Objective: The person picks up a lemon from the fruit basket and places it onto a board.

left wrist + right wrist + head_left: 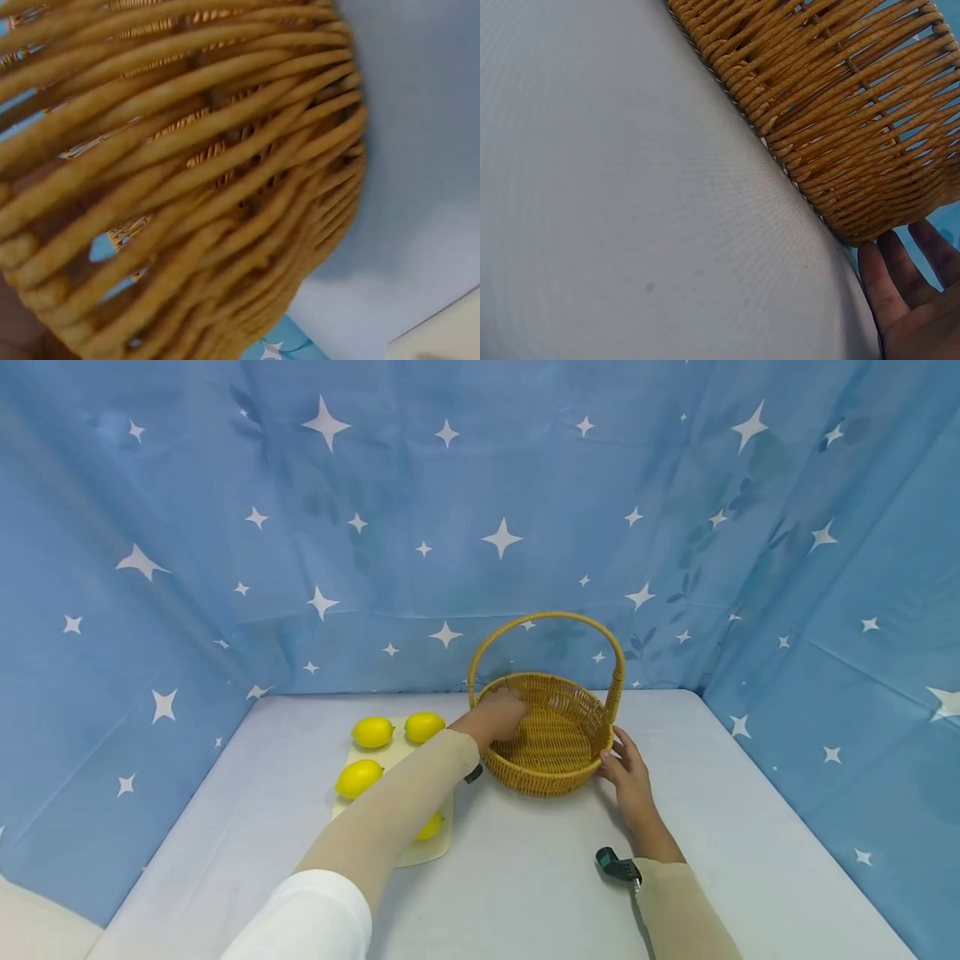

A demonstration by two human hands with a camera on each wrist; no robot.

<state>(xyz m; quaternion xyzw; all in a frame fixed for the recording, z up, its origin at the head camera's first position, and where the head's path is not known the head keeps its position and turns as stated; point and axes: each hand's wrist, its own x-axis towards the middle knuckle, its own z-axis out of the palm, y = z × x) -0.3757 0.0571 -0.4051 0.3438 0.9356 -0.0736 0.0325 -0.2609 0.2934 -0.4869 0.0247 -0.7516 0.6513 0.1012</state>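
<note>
A round wicker basket (pixel 551 783) with a tall arched handle stands upright on the table. My left hand (pixel 502 714) reaches over its left rim into the inside, the fingers bent downward; what they may hold is hidden. Through the weave in the left wrist view only dark parts of this hand show. At the basket's right side my right hand (pixel 628 772) touches the outer wall. Its fingers (pixel 881 289) look fairly straight against the lower wicker in the right wrist view. Several yellow lemons (pixel 372 732) lie on a cream board (pixel 433 853), partly covered by my left arm.
The board lies left of the basket on a white-covered table (pixel 517 893). A blue star-patterned curtain (pixel 405 568) closes off the back and both sides. A small black device (pixel 618 865) is at my right wrist, above the table.
</note>
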